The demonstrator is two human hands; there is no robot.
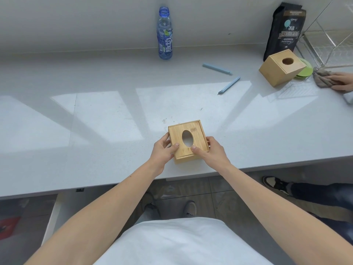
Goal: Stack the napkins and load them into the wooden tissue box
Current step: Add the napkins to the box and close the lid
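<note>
A square wooden tissue box point(198, 129) with an oval hole in its lid sits near the front edge of the grey counter point(95, 121). My left hand point(163, 148) grips its left side, thumb resting on the lid. My right hand point(210, 150) grips the right side, thumb on the lid just below the oval hole. White shows through the hole. No loose napkins are in view.
A second wooden box point(277, 73) stands at the back right on green plates point(305, 70), beside a black bag point(284, 29) and a clear rack point(334, 35). Another person's hand point(342, 81) holds a grey cloth there. Two blue clips point(217, 68) and a blue bottle point(165, 35) lie farther back.
</note>
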